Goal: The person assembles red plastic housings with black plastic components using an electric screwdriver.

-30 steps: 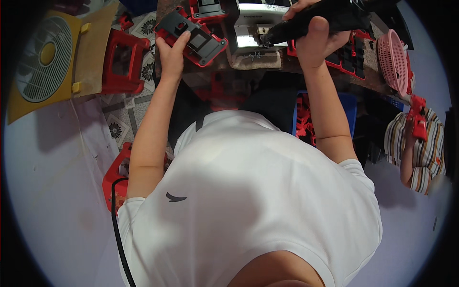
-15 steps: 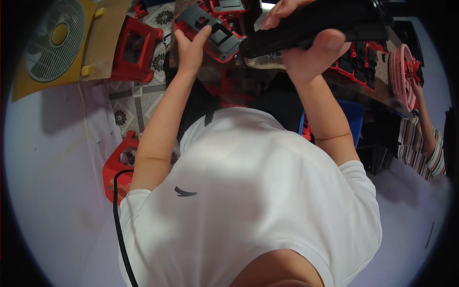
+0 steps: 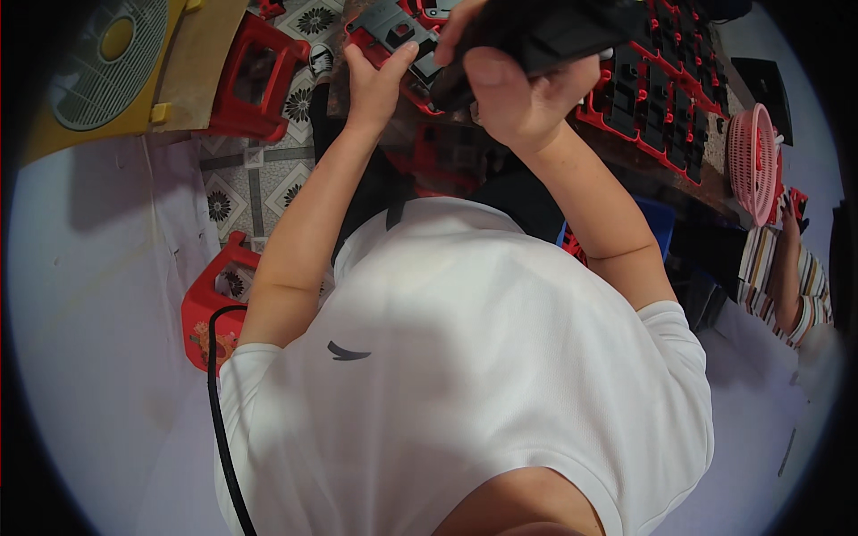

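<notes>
At the top of the head view, my left hand (image 3: 375, 85) grips the near edge of a grey-and-red plastic housing (image 3: 391, 27), thumb on its upper face. My right hand (image 3: 523, 98) is wrapped round a bulky black hand tool (image 3: 554, 36); its exact kind cannot be made out. The tool's narrow end points down-left and overlaps the housing's right side. Whether it touches the housing is hidden. Another red-framed part shows partly just behind the housing.
Rows of black-and-red plastic parts (image 3: 652, 98) cover the table's right side, beside a pink basket (image 3: 751, 165). A person in a striped sleeve (image 3: 760, 277) works at far right. Red stools (image 3: 255, 80) and a yellow fan (image 3: 112, 62) stand at left.
My right hand has moved left with the black tool, bringing it closer over the housing. The rows of parts at right show more now. My left hand keeps its hold.
</notes>
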### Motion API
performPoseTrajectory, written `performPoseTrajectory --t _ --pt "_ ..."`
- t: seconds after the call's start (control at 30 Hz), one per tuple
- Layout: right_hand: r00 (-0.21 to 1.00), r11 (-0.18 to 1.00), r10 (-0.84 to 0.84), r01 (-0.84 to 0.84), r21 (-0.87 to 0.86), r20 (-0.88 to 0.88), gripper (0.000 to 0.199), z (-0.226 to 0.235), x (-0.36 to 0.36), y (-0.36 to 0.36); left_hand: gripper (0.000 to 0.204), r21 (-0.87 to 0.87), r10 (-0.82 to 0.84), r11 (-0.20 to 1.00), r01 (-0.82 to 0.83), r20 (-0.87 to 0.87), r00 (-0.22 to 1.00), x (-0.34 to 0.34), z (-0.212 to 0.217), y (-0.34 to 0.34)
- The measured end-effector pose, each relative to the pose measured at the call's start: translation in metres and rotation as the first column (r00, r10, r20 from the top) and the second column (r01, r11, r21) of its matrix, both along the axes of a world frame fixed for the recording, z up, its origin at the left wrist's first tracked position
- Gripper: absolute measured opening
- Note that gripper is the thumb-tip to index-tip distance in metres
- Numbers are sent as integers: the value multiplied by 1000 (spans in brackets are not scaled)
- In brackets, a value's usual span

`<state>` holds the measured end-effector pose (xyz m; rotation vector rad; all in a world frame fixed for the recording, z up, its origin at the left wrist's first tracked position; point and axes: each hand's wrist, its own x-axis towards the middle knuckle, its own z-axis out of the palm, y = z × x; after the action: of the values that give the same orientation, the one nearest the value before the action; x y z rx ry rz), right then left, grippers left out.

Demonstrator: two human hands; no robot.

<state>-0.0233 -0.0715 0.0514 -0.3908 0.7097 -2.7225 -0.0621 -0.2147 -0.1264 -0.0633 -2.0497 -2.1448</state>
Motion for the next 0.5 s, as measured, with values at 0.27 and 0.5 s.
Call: performPoseTrajectory --t 0.27,0.5 --pt "669 746 -289 606 276 -685 49 -3 -14 1 60 168 -8 986 -11 113 994 5 23 5" --pt "455 261 -313 885 386 -833 66 2 -28 111 59 172 -65 984 38 158 985 5 26 -7"
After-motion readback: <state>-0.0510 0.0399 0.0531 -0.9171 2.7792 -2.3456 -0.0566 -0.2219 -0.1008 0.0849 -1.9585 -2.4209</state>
